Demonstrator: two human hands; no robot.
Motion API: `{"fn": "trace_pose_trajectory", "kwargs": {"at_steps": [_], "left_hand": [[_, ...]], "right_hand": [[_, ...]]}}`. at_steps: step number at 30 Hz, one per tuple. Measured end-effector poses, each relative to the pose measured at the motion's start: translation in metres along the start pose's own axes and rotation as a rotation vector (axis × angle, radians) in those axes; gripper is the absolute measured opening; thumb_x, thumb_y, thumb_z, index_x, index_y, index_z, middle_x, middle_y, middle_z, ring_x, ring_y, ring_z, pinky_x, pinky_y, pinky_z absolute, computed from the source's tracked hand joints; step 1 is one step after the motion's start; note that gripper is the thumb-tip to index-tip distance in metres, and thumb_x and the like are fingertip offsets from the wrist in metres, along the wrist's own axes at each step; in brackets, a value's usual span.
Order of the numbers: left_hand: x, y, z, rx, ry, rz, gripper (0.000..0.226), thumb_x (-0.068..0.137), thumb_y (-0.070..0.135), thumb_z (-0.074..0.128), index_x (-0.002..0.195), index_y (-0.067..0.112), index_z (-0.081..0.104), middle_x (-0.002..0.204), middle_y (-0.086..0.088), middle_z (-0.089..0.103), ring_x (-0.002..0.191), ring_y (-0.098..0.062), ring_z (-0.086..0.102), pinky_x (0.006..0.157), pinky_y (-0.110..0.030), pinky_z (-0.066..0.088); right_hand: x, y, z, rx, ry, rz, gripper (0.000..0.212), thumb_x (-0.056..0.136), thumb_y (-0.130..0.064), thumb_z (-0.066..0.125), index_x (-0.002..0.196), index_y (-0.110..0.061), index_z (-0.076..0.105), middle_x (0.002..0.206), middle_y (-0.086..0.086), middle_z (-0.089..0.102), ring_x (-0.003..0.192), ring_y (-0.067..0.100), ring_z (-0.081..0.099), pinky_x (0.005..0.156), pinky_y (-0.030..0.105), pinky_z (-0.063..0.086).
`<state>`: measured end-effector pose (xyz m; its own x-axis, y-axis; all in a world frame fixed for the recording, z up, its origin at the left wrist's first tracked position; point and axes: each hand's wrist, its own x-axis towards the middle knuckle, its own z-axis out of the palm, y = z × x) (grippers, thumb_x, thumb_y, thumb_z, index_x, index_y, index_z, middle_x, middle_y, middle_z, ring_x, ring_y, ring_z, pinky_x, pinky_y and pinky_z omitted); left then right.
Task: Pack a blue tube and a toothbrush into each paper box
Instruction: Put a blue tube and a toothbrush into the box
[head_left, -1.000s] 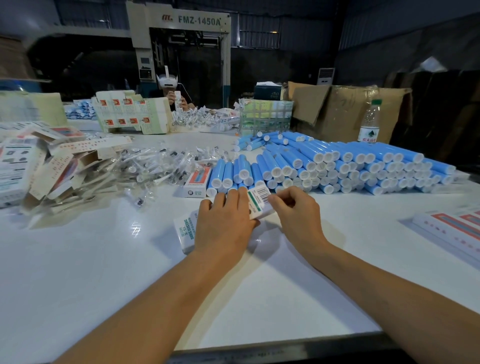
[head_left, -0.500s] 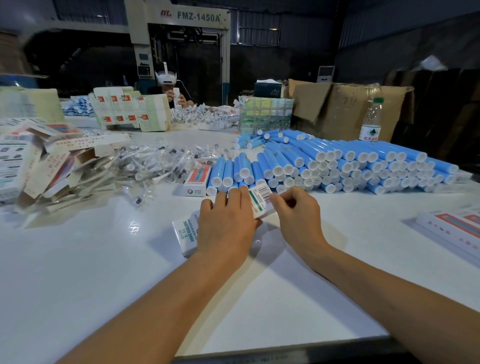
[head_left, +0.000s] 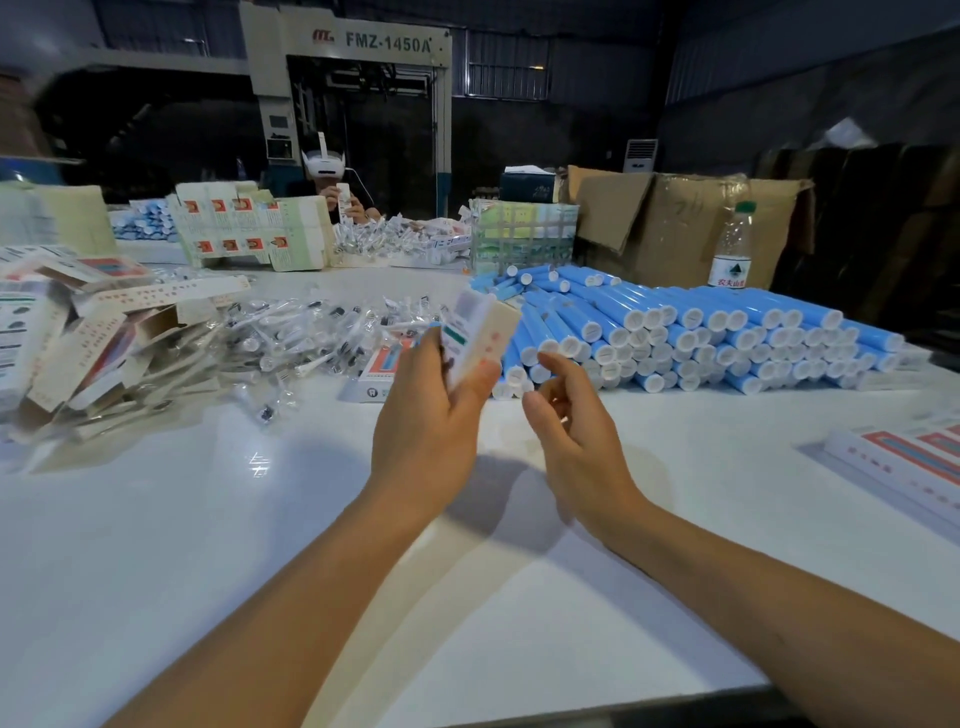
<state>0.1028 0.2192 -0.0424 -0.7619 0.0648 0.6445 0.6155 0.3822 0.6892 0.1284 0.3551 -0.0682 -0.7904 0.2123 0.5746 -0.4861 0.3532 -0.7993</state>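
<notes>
The left hand (head_left: 431, 415) grips a paper box (head_left: 475, 338) lifted above the white bench (head_left: 208, 545), fingers and thumb curled round its lower end, the box tilted up and away. The right hand (head_left: 576, 441) hovers just beside it, fingers loosely curled and holding nothing. Blue tubes (head_left: 701, 332) with white caps lie stacked toward the bench's far right edge. Wrapped toothbrushes (head_left: 291, 338) are heaped toward the far left, next to a pile of flattened cartons (head_left: 78, 343). A water bottle (head_left: 732, 249) stands behind the tubes.
</notes>
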Motion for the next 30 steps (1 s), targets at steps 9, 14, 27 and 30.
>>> {"fn": "trace_pose_trajectory", "kwargs": {"at_steps": [9, 14, 27, 30], "left_hand": [[0.012, -0.002, 0.003, -0.833, 0.111, -0.703, 0.043, 0.098, 0.048, 0.037, 0.129, 0.02, 0.049, 0.112, -0.008, 0.064, 0.099, -0.025, 0.064, 0.084, -0.044, 0.053], [0.01, -0.01, 0.005, -0.909, 0.103, -0.813, 0.028, 0.097, 0.048, 0.04, 0.091, 0.026, 0.057, 0.072, -0.001, 0.072, 0.065, -0.017, 0.07, 0.052, -0.032, 0.054], [0.005, -0.043, 0.012, -0.287, -0.054, -0.573, 0.063, 0.098, 0.053, 0.03, 0.078, 0.008, 0.068, 0.072, -0.01, 0.068, 0.066, -0.025, 0.058, 0.065, -0.035, 0.043], [0.004, -0.052, 0.014, -0.251, -0.105, -0.522, 0.057, 0.098, 0.049, 0.035, 0.077, 0.01, 0.071, 0.072, -0.01, 0.069, 0.067, -0.025, 0.06, 0.065, -0.033, 0.044]], "right_hand": [[-0.007, 0.003, 0.009, -0.194, -0.395, 0.078, 0.073, 0.078, -0.054, 0.051, 0.145, -0.043, 0.025, 0.113, -0.013, 0.048, 0.087, 0.002, 0.052, 0.068, 0.016, 0.043], [-0.006, 0.005, 0.01, -0.167, -0.404, 0.065, 0.076, 0.077, -0.05, 0.055, 0.146, -0.042, 0.024, 0.103, -0.021, 0.046, 0.085, -0.002, 0.05, 0.074, 0.018, 0.042], [0.018, -0.003, -0.022, -0.474, -0.329, 0.062, 0.052, 0.09, -0.036, 0.049, 0.14, -0.047, 0.035, 0.104, -0.004, 0.041, 0.09, 0.009, 0.043, 0.068, 0.018, 0.035], [0.022, -0.012, -0.047, -0.63, -0.361, 0.076, 0.046, 0.092, -0.038, 0.048, 0.137, -0.044, 0.042, 0.1, -0.002, 0.039, 0.082, 0.012, 0.044, 0.064, 0.023, 0.038]]}}
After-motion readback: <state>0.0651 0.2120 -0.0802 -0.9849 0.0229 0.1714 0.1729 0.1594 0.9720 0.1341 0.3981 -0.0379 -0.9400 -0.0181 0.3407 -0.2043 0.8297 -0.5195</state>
